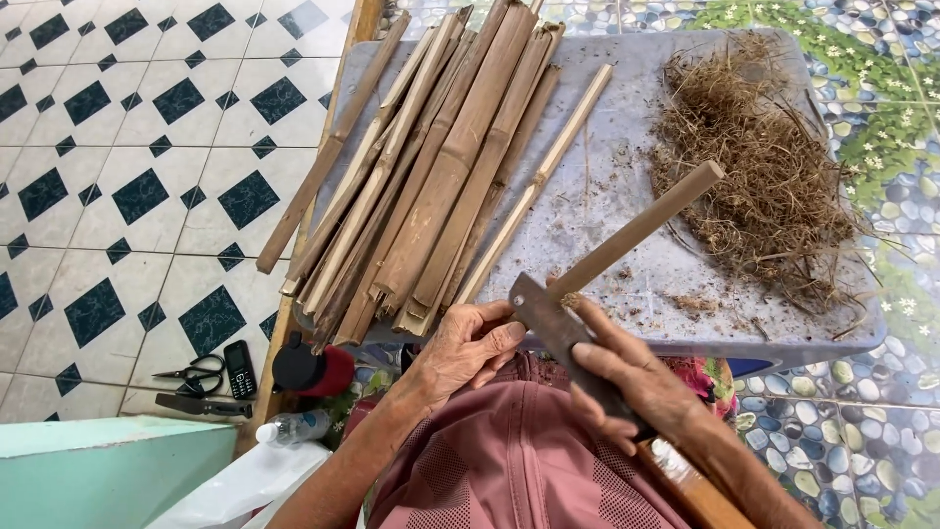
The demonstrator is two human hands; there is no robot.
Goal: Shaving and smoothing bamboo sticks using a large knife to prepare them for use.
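Right hand [627, 377], nearest the lens, is closed around a knife [558, 328], blade set against a bamboo strip [641, 227] slanting over the desk [627, 147]. Left hand [465, 348] curls loosely, fingertips at the strip's near end. Splitting probably goes best with steady pressure and fingers kept behind the edge.

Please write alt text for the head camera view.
A person's right hand holds a dark flat-bladed knife against a tan bamboo strip steadied by the left hand, above a grey table bearing split bamboo slats and dry brown shavings.
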